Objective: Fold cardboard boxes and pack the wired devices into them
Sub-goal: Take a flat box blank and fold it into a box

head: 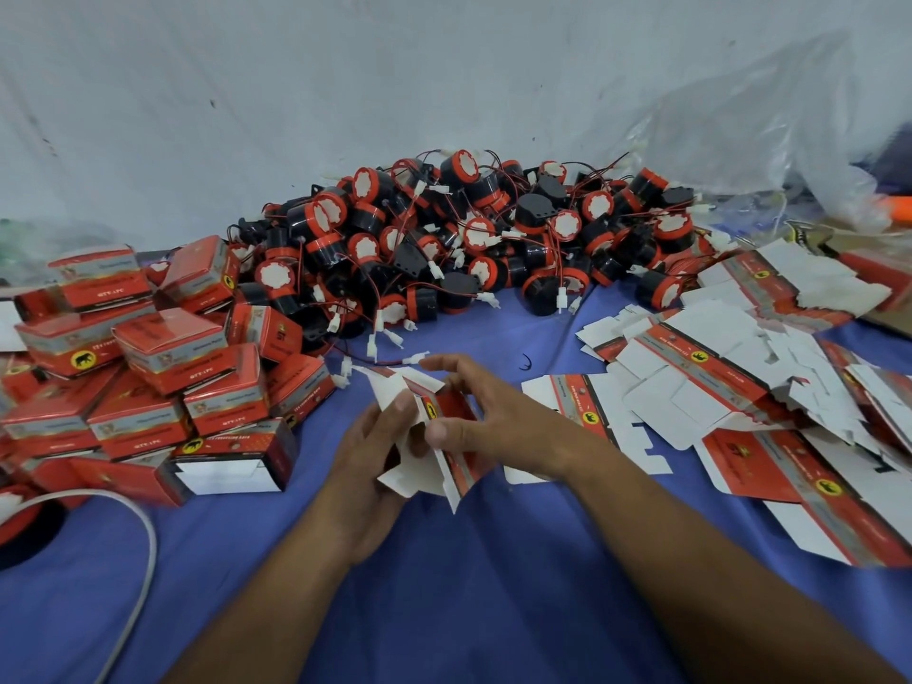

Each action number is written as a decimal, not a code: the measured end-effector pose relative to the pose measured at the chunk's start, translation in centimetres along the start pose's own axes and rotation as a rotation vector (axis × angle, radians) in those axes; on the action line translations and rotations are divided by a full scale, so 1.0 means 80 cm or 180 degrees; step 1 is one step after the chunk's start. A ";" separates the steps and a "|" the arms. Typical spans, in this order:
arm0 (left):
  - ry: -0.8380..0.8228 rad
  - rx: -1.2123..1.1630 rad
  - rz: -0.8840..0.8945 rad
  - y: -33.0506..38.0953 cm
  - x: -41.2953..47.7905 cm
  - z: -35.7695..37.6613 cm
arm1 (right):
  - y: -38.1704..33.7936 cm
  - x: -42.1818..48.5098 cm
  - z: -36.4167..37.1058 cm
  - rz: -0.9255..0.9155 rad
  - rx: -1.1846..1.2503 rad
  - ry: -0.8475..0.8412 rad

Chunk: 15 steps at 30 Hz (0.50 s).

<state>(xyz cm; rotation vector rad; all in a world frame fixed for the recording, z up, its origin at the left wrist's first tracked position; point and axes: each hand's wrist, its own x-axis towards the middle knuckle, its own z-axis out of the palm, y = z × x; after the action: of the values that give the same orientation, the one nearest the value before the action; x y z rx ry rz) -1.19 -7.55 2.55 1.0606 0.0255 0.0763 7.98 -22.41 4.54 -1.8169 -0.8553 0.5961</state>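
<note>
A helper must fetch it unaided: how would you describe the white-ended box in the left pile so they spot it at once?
Start at the pile of folded red boxes on the blue cloth, left of the heap of black-and-red devices. Go to its near right corner, beside the left hand. That box turns a white end to the camera; its neighbours show red and silver print.

Packing workshop: heaped wired devices, flat cartons (red-printed), filled boxes.
</note>
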 end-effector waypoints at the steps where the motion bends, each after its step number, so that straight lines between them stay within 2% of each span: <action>1: 0.0016 0.0021 0.0004 -0.001 0.000 0.000 | -0.001 0.000 0.000 0.0038 -0.0019 0.0029; 8: -0.0082 -0.0275 -0.0087 -0.003 0.002 -0.007 | -0.008 0.002 0.000 0.0090 -0.0396 0.0080; 15: -0.0132 -0.0594 -0.0187 -0.002 0.005 -0.013 | -0.004 0.007 -0.015 0.0104 0.0344 0.0268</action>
<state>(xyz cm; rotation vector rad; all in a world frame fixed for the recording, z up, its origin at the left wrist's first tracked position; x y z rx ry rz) -0.85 -6.72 1.88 0.8740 0.0117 0.0034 9.12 -22.59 5.30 -1.7481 -0.7247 0.5718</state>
